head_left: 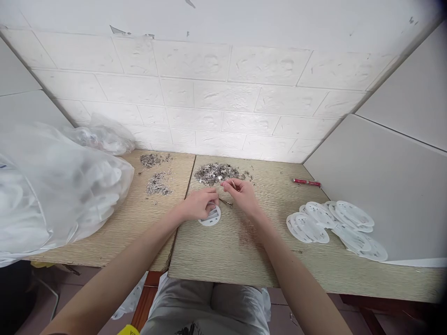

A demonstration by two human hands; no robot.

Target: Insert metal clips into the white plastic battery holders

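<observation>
- Far left, I see a large clear plastic bag full of white round parts slumped on the worktop, with a smaller bag behind it against the white brick wall.
- Just right of the bags, two small heaps of tiny metal pieces lie on the left board of the worktop, one behind the other.
- My left hand rests on a white round disc, fingers curled over its upper edge and pressing it flat; the disc lies near the seam between the two boards, in the middle of the worktop.
- Behind both hands, a bigger pile of metal pieces is spread close to the wall.
- A thin dark tool, too small to identify, lies on the worktop between the hands, just right of the disc.
- My right hand hovers just in front of the pile, fingertips pinched narrow; I cannot tell for sure whether a metal piece sits between them.
- Further right, a red-handled tool lies near the grey side panel.
- Far right, a spread of white discs, overlapping one another, lies well apart from my hands.
</observation>
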